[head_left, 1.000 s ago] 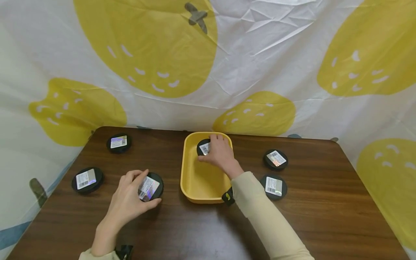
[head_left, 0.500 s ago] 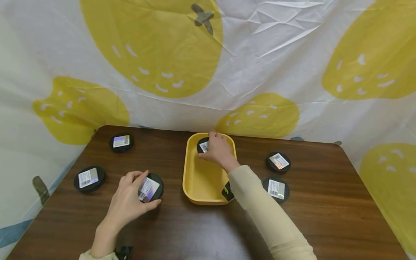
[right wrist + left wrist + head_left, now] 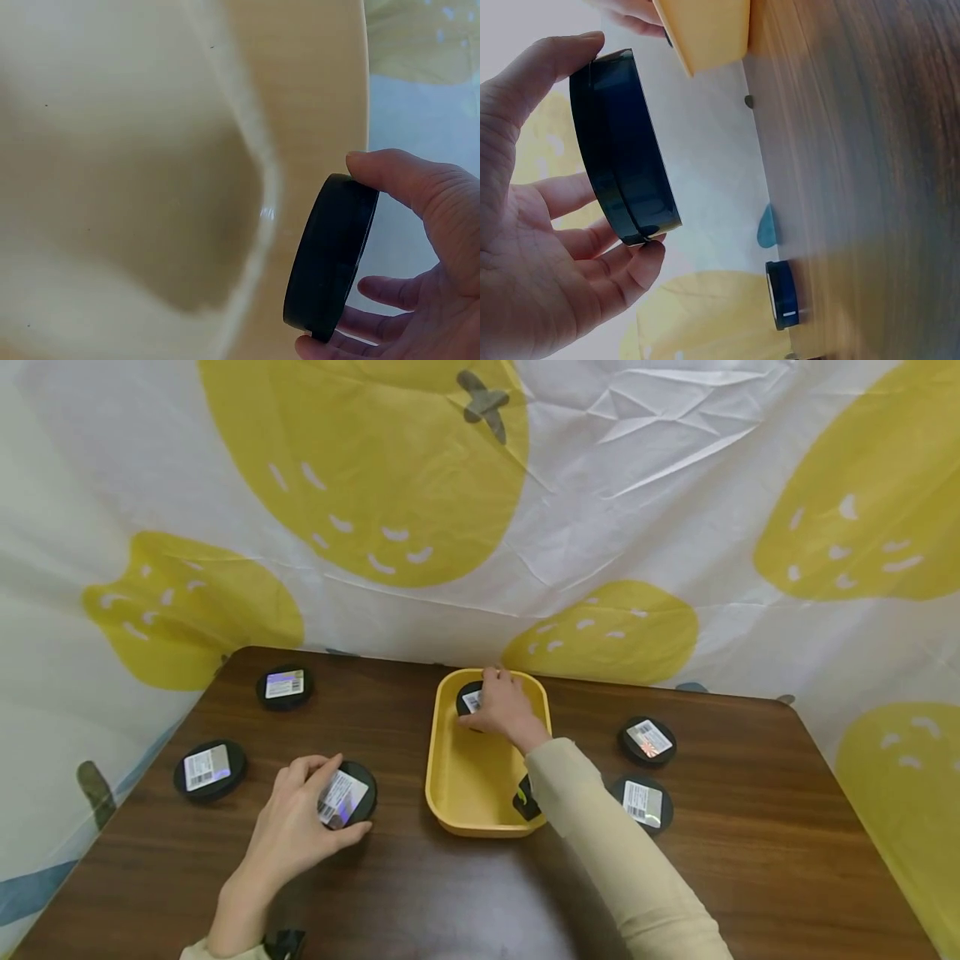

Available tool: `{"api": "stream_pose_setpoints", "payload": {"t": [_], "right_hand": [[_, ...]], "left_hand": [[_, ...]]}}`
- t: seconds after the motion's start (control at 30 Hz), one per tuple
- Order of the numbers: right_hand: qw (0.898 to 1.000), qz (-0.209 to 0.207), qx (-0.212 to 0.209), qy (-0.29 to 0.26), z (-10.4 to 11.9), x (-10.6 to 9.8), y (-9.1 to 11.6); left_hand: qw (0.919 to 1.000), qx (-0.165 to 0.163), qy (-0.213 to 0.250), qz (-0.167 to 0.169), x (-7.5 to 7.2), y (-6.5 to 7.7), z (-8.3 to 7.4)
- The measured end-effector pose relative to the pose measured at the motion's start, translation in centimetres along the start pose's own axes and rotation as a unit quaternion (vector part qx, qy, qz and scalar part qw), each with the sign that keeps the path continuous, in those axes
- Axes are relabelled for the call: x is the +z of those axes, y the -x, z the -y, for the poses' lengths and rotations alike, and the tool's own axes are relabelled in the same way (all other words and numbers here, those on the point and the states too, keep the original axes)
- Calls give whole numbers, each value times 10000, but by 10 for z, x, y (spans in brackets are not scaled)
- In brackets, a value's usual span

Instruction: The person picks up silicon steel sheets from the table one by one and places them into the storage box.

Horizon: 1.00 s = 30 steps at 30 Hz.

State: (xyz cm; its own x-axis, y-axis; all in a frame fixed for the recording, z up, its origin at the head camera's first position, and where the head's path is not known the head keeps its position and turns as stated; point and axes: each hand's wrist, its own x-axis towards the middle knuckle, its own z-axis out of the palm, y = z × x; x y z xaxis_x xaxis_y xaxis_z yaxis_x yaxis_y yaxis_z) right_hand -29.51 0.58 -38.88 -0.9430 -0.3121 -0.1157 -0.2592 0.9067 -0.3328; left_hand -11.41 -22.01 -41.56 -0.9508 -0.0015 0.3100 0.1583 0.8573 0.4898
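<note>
My left hand [image 3: 288, 827] grips a flat round black container [image 3: 351, 795] by its edges, thumb on one side and fingers on the other. In the left wrist view this black container [image 3: 622, 146] is tilted and raised off the table. My right hand [image 3: 504, 706] reaches over the far end of a yellow rectangular tub [image 3: 442, 785]. It pinches another round black container [image 3: 469, 700] by the rim. The right wrist view has this container [image 3: 330, 255] tilted above the tub floor, close to the wall, its shadow below. White barcode labels face up on both.
Two more black containers, a far one [image 3: 285, 687] and a nearer one [image 3: 210, 771], lie at the left. Two others, one far [image 3: 647, 742] and one near [image 3: 643, 804], lie right of the tub. A lemon-print cloth [image 3: 600, 527] hangs behind the brown wooden table [image 3: 750, 827].
The tub and the resting containers have shifted slightly right in the head view as the camera turned a little. Both hands keep their grips and have barely moved.
</note>
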Motion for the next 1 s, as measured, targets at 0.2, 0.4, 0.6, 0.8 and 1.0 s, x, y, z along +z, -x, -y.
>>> {"api": "stream_pose_setpoints", "payload": {"t": [0.2,0.4,0.6,0.8,1.0], "right_hand": [[9999,93,52,-102,-6,9,-5],[9997,158,96,-152,-10,16,-9],[9992,305,240,-37,-10,18,-12],[9977,521,441,44,-8,21,-15],[9971,557,520,91,-7,22,-16]], "left_hand": [[10000,34,13,-11,0,2,1],[10000,50,20,-4,1,2,1],[10000,39,23,-26,2,1,1],[10000,64,48,-15,2,1,1],[9999,82,61,-47,4,1,2]]}}
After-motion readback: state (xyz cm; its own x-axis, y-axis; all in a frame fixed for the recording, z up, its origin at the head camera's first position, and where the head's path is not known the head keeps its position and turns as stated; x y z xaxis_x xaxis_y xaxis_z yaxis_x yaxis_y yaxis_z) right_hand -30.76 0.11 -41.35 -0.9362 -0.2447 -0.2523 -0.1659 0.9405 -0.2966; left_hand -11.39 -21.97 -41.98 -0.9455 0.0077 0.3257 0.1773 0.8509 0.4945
